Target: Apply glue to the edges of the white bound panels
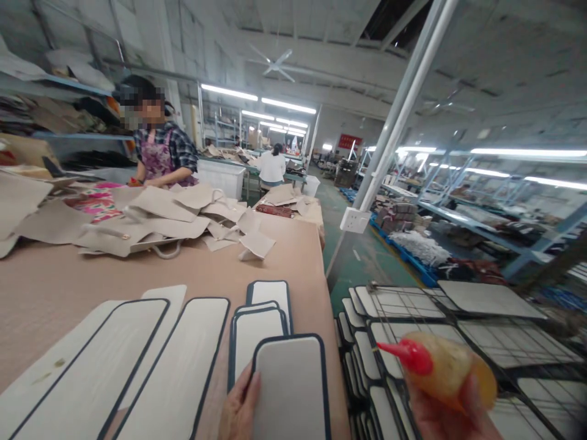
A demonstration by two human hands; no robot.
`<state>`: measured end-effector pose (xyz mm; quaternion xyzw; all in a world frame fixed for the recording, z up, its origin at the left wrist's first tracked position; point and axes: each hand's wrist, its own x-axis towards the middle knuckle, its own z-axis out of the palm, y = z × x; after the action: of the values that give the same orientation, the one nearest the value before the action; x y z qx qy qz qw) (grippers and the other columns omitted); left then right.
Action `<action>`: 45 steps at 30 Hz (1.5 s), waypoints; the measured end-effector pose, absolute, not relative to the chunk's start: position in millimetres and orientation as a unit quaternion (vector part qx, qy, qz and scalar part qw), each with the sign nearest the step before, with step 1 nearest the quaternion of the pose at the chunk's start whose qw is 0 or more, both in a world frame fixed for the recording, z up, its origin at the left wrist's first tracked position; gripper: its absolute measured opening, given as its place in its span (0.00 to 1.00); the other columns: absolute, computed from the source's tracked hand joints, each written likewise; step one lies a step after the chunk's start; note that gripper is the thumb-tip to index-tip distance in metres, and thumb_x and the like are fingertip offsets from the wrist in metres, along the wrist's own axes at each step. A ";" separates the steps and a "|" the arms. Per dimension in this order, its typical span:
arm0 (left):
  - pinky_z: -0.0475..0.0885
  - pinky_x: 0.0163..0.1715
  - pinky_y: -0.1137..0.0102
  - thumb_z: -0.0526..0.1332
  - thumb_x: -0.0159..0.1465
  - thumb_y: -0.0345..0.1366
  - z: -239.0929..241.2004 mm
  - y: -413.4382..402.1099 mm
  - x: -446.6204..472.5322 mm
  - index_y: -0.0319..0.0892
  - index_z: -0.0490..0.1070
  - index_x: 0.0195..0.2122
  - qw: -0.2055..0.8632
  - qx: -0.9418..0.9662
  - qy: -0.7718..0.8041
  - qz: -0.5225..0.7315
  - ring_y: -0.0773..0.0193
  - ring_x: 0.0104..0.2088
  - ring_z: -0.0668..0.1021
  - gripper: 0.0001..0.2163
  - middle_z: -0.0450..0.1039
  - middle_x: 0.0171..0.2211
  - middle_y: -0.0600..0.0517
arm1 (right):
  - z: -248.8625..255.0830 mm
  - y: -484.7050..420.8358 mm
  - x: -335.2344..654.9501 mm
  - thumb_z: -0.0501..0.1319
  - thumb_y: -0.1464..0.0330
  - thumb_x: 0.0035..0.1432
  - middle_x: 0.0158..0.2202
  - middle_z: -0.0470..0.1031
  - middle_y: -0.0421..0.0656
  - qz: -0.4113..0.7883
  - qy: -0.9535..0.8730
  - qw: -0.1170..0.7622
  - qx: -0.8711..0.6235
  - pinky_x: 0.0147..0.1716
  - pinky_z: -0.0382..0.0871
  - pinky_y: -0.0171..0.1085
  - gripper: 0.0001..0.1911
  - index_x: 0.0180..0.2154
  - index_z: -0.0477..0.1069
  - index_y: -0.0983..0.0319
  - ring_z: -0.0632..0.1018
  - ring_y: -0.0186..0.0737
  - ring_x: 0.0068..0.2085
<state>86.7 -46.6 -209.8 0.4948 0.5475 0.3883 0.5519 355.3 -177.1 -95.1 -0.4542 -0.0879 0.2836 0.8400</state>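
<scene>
My left hand (241, 400) grips the left edge of a pale panel with dark edging (291, 385), thumb on its face. Behind that panel lies a small pile of similar dark-edged panels (257, 336). Larger pale panels (181, 366) with the same dark border rest on the table to the left. In my right hand (440, 409) is a squeeze bottle (452, 370) of yellowish liquid, held tilted, its red nozzle pointing left. The bottle is over a rack of stacked panels.
The brown table (220, 260) ends at a right edge beside a metal post with a socket box (354, 220). Beige pieces (160, 214) are heaped at its far side, where a co-worker (165, 150) stands. A wire rack (413, 305) holds stacked panels at right.
</scene>
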 end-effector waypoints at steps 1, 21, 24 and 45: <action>0.73 0.48 0.57 0.61 0.55 0.57 -198.8 -51.8 91.1 0.45 0.78 0.42 0.565 0.512 0.518 0.388 0.48 0.47 0.78 0.23 0.80 0.40 0.48 | -84.6 -173.3 351.7 0.64 0.55 0.57 0.43 0.81 0.33 0.278 -0.068 0.849 -0.444 0.36 0.81 0.36 0.11 0.41 0.77 0.48 0.82 0.39 0.41; 0.62 0.30 0.77 0.61 0.62 0.28 1.1 -51.3 90.6 0.44 0.81 0.36 0.299 0.946 0.096 0.076 0.67 0.28 0.75 0.09 0.77 0.27 0.53 | -6.0 -178.2 335.4 0.76 0.55 0.35 0.37 0.81 0.49 0.308 -0.339 0.781 -0.423 0.46 0.73 0.56 0.30 0.43 0.77 0.55 0.81 0.57 0.37; 0.65 0.32 0.77 0.62 0.61 0.27 7.4 -50.1 87.8 0.47 0.81 0.41 0.310 0.947 0.077 0.043 0.65 0.32 0.78 0.11 0.81 0.33 0.52 | -8.1 -174.9 332.0 0.77 0.56 0.33 0.36 0.81 0.49 0.343 -0.347 0.762 -0.426 0.46 0.73 0.58 0.33 0.44 0.76 0.55 0.81 0.56 0.37; 0.67 0.30 0.78 0.65 0.58 0.24 26.0 -23.8 58.8 0.42 0.83 0.37 0.355 0.934 0.035 -0.016 0.64 0.31 0.79 0.10 0.82 0.32 0.52 | -13.5 -161.2 301.7 0.77 0.54 0.31 0.42 0.79 0.48 0.393 -0.380 0.721 -0.426 0.45 0.72 0.58 0.31 0.41 0.77 0.52 0.80 0.62 0.44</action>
<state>58.8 -23.8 26.0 0.9342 0.0348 -0.0165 0.3546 301.7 -161.2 -13.5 -0.4260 -0.3802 0.3927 0.7210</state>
